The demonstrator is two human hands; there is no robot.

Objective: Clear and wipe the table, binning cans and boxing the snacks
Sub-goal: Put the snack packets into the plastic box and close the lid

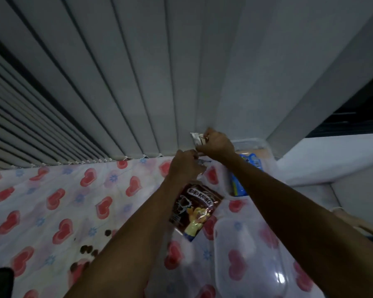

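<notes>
One table (52, 190), covered in heart-print cloth. One clear lid (252, 261), laid flat at near right. One clear box (254, 145) at far right, blue packets seen inside. One Koko Krunch bag (195, 209), hung over the table from the left hand (184, 166), which is clenched on its top; long axis roughly vertical, top away from the camera. One small white packet (195, 138), pinched by the right hand (218, 144). Several brown crumbs (88, 250) scattered at near left.

We see two bare forearms reaching into view, with no sleeves, watch or bands on either of them as far as the frame shows. Left hand (186, 163) and right hand (219, 144) wear no gloves, and we cannot make out any rings in the dim light.
</notes>
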